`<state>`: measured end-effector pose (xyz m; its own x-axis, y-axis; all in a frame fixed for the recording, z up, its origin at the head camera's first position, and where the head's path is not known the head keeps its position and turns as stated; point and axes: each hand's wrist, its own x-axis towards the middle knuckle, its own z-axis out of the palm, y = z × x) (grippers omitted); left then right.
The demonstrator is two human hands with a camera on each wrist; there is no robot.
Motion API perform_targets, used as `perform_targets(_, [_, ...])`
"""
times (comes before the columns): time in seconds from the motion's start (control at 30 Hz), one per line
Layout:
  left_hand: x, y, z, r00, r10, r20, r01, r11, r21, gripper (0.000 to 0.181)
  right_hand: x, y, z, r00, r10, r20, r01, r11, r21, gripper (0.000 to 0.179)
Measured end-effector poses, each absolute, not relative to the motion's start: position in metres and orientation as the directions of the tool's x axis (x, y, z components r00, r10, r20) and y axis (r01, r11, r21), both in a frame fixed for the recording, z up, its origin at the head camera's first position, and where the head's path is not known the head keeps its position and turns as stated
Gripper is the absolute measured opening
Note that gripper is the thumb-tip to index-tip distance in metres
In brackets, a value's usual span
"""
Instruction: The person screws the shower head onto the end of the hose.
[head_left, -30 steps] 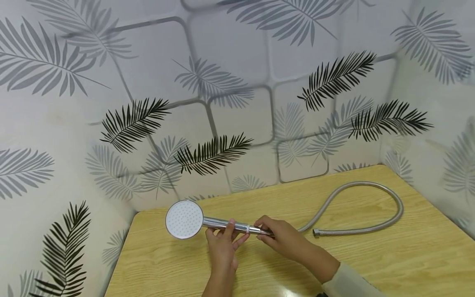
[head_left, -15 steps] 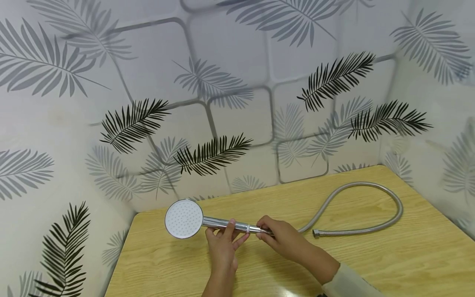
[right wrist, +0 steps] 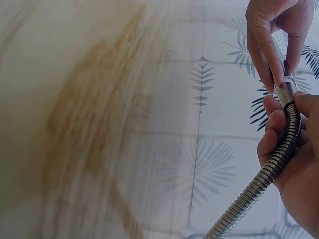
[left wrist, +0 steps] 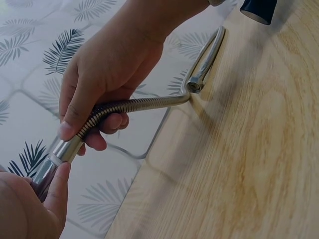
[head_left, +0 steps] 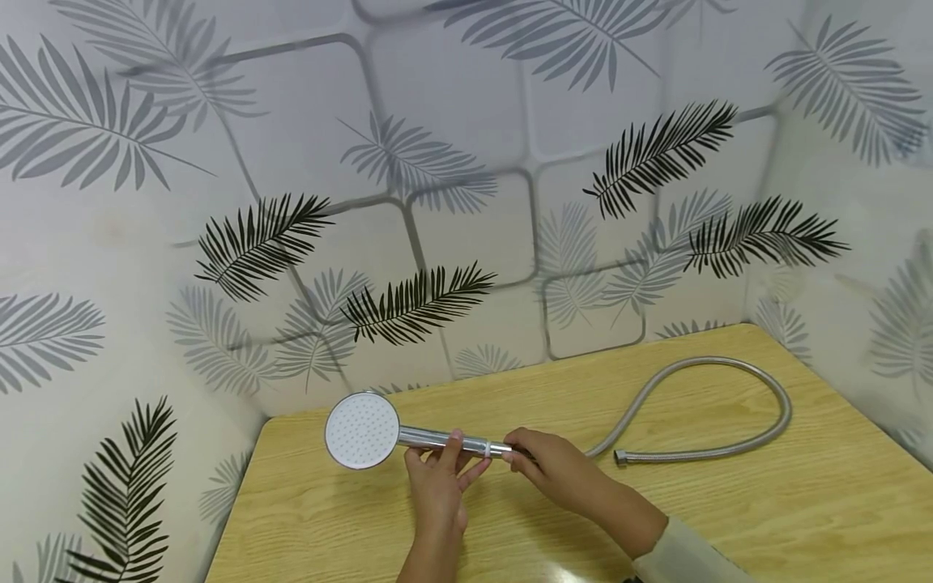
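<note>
A pale wall (head_left: 466, 227) printed with grey and black palm leaves rises behind a wood-grain tabletop (head_left: 306, 518). On its right side a ribbed metal hose (left wrist: 144, 104) loops round, its loose end lying near the right hand. At left centre is a chrome shower head (head_left: 362, 431), its white, dotted spray face turned toward the viewer and its handle pointing right. The person's right hand (head_left: 557, 470) is curled round the hose, thumb and fingers close together where it meets the handle. The left hand (head_left: 440, 486) pinches the handle narrowly between thumb and fingers. Between the hands, a short metal connector (head_left: 500, 450) meets a thin white ring (head_left: 487, 448). The step looks like working this joint; whether it is being tightened or loosened cannot be told. The next move probably calls for a steady left hold, the connector kept in line while the right fingers turn it.
</note>
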<state>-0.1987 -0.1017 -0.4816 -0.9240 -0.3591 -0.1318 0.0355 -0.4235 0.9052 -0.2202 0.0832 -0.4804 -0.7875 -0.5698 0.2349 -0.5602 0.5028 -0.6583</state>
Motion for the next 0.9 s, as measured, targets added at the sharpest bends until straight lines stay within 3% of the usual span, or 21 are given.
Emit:
perform_targets(0.6, [-0.1968, -0.1005, -0.4802, -0.926, -0.345, -0.155, 0.015, -0.443, 0.896, 0.049, -0.2197, 0.0848, -0.4799, -0.755, -0.609, 0.243, -0.58, 0.446, -0.682, 0.029])
perform_targets(0.9, [-0.1979, -0.1003, -0.48, -0.926, -0.345, -0.156, 0.016, -0.446, 0.895, 0.048, -0.2206, 0.0842, -0.4824, -0.75, -0.599, 0.28, -0.603, 0.444, -0.663, 0.018])
